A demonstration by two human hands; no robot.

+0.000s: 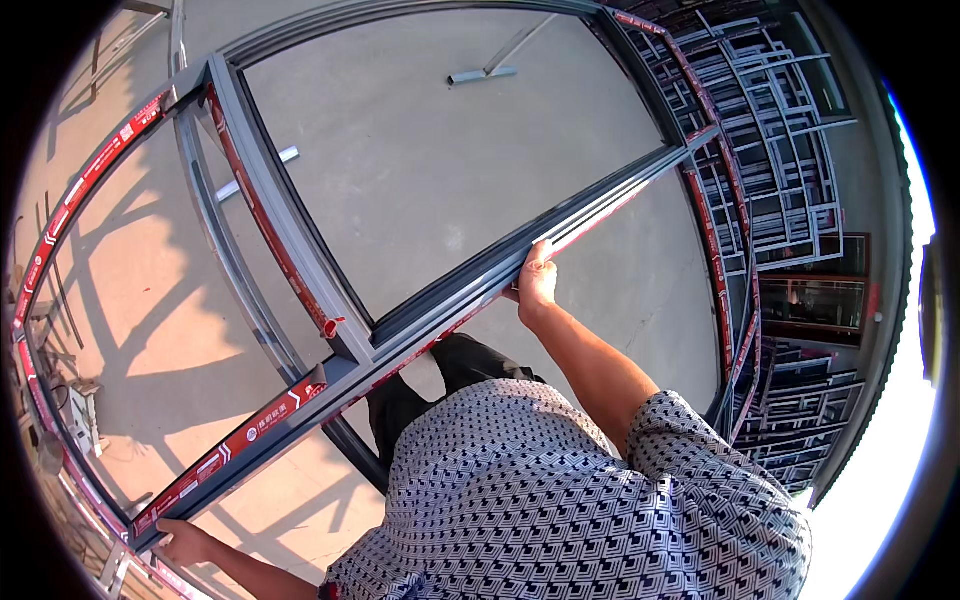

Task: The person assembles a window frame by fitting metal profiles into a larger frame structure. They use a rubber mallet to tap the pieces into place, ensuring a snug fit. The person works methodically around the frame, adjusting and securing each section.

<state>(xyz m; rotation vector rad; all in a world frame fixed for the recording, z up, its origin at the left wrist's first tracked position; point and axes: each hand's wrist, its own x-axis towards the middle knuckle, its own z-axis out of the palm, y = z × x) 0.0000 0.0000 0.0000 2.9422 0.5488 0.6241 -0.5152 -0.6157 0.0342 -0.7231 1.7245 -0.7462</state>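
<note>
A large dark grey metal window frame [440,308] stretches across the view in front of my body, with open panels through which the floor shows. My right hand [538,285] is closed around its near rail, thumb on top, the other fingers mostly hidden under the rail. At the lower left, my left hand [182,543] grips the frame's near left corner, its fingers partly hidden by the bar. Red printed protective tape [235,445] covers the near bar by that hand. More red tape [265,215] runs along an upright bar, with a loose end curling up near the joint.
Beneath the frame, a metal support stand [483,76] shows on the concrete floor [450,180]. Many grey metal frames [780,160] are stacked against the right side. A brown-framed glazed panel [815,303] stands among them. Shadows cross the floor at left.
</note>
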